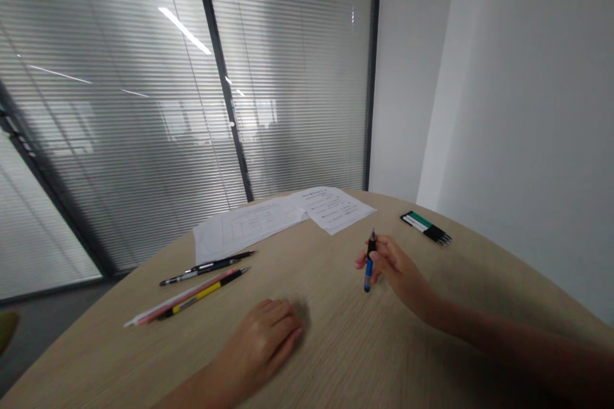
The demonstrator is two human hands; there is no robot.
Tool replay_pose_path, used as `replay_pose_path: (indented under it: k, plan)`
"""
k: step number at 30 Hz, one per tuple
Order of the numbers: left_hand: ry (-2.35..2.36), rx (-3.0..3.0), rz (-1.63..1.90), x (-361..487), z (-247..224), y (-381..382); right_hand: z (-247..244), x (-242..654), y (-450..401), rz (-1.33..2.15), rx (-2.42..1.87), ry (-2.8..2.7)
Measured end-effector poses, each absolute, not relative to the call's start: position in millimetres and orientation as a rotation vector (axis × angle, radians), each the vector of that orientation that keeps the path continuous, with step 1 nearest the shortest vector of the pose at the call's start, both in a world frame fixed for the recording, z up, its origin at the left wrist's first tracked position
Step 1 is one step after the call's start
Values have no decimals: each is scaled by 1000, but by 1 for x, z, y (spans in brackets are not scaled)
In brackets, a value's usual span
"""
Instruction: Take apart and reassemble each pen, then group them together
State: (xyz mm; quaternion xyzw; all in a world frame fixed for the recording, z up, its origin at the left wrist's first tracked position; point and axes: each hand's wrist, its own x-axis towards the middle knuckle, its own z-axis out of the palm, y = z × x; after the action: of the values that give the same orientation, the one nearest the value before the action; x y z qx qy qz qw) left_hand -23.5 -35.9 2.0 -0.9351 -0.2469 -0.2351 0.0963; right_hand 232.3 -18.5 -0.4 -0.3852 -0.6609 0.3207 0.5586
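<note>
A blue pen (368, 271) is held by the right hand (391, 265) above the near right part of the table (336, 351). The fingers are closed on its barrel only in a light pinch; the thumb is laid against the barrel on the near side, and the other fingers are bent loosely around and behind it. The pen is held nearly upright, with its metal tip pointed up and away and its blue end turned down.

By the left hand (268, 339), no object can be seen to be held. It is placed palm down at the near middle of the table, its fingers drawn together and curled under; what is beneath them is hidden.

On the left, two dark pens (211, 266) are laid close together, slanted toward the far right. Nearer, a yellow-and-black pen (206, 294) is set beside a pink pen (185, 300) and a white pen (156, 311), all slanted alike. At the far edge, two printed sheets (330, 209) are spread, overlapped where they meet. To the right of these, beyond the right hand, a row of pens (425, 227) with green, white and black parts is laid side by side.
</note>
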Motion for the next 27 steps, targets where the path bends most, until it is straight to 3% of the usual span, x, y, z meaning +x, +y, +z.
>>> replay_pose_path:
  k: [19,27]
  plan:
    - [-642,-2795,-724,-25,0,-35,-31,239,-2,883,-1142,-1677]
    - [-655,-2788,-712,-23,4,-37,-29,242,-1,649,-1188,-1603]
